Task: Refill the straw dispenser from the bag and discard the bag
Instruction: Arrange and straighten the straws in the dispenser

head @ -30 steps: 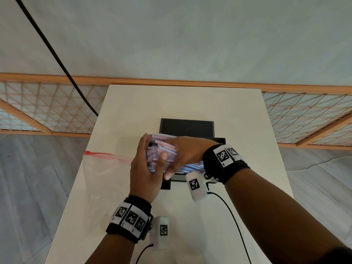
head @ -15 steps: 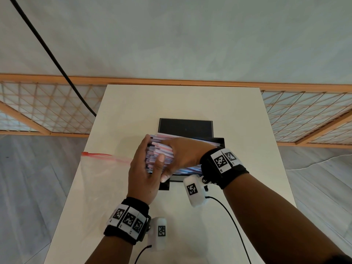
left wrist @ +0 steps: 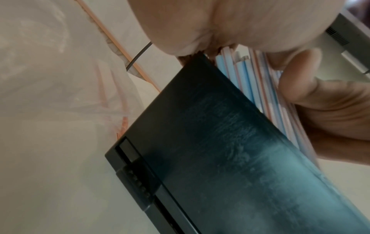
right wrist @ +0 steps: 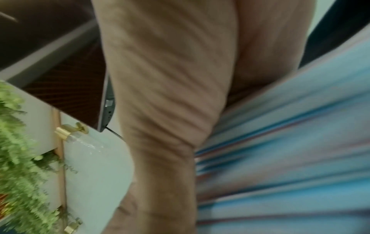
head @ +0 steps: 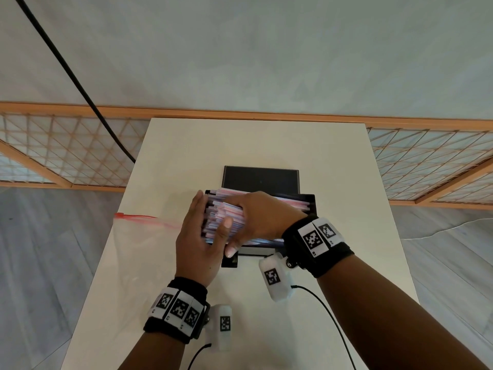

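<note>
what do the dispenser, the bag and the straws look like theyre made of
Dispenser: likely hard plastic, black, smooth with a dull sheen.
Bag: thin clear plastic film, wrinkled, with a red zip strip.
Straws: striped pale blue, pink and white; paper or plastic, cannot tell.

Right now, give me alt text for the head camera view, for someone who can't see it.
Two hands press a bundle of pink and blue striped straws into an open black box dispenser on a white table: the left hand squares the ends, the right hand grips the bundle from above. An empty clear zip bag lies left.
</note>
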`<state>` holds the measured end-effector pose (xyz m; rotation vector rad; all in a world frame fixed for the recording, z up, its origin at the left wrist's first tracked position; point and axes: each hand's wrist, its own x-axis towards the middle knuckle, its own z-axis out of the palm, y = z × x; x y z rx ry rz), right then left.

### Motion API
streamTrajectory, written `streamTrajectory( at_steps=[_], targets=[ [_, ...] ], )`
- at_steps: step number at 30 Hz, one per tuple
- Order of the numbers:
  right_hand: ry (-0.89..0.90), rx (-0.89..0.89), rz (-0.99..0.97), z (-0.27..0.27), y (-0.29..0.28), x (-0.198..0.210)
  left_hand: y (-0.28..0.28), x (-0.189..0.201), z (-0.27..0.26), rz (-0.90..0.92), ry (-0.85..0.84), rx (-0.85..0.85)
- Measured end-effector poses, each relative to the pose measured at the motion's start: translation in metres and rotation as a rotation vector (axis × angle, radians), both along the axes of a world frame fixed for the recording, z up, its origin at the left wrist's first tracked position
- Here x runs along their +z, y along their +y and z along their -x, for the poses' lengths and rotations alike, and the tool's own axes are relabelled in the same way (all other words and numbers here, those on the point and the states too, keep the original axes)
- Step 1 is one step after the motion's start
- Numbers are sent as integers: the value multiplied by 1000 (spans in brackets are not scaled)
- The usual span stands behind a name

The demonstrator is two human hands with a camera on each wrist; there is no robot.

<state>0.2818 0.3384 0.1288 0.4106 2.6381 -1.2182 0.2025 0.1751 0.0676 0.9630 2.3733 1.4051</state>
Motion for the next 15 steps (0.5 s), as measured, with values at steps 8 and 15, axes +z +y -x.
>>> streamTrajectory(
  at_steps=[8,15],
  targets=[
    [190,-138,-113,-24,-9,-3,4,-2,-1,-47,-58,-50],
    [104,-248,-338,-47,-28,-20,7,-1,-3,-4,-36,-12]
  ],
)
